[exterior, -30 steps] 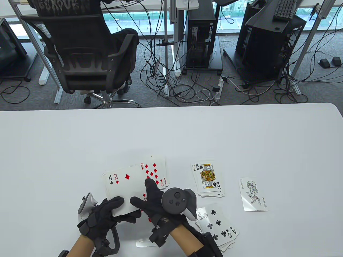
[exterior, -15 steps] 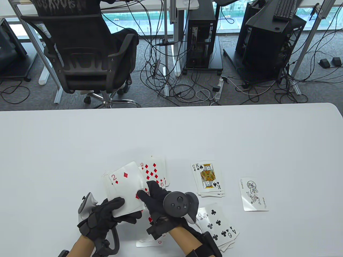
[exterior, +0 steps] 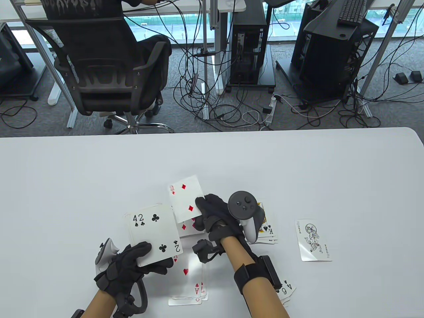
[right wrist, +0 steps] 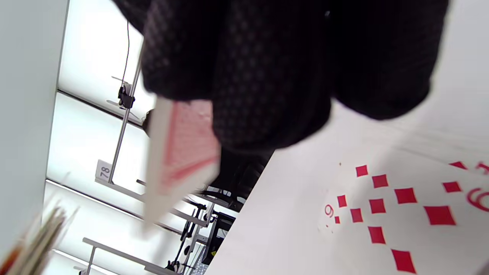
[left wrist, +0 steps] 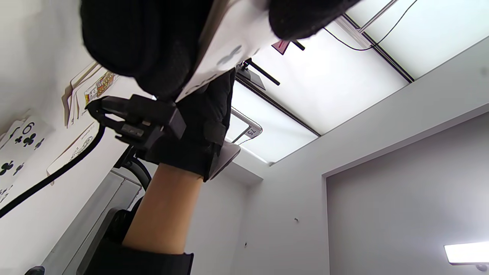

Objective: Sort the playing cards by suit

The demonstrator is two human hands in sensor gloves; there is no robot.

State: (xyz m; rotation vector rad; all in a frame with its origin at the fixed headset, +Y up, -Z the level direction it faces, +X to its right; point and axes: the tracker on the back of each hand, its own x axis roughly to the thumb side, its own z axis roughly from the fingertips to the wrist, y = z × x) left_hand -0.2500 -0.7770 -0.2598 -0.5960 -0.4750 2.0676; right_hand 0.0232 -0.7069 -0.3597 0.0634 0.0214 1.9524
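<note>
Card in transit: a two of diamonds, face up, pinched at its right edge by the right hand, held above the diamond pile in the middle of the bench. Right wrist view shows the nine of diamonds lying flat on top of that pile, w/ the held card's red back tilted above it; card and pile not yet touching, as far as can be told.

Left hand grips the unsorted deck, thumb over the near edge; top card reads two of clubs, a four of spades edge showing under it.

Other piles:
- Spade pile, king on top, just right of the right hand, partly hidden by it.
- Club pile, near edge of bench, mostly under the right forearm.
- Heart pile, ace on top, near edge, between the two forearms.
- Joker, alone, far right.

Step in hand, by judgement: placing a diamond on its pile. Sorting is midway at most; deck looks thick.

Next move calls for: lower the card flat, square it w/ the nine, release. Then the two of clubs needs lifting off the deck w/o dragging the card beneath, and carrying to the club pile, which means the right forearm must clear it first.
</note>
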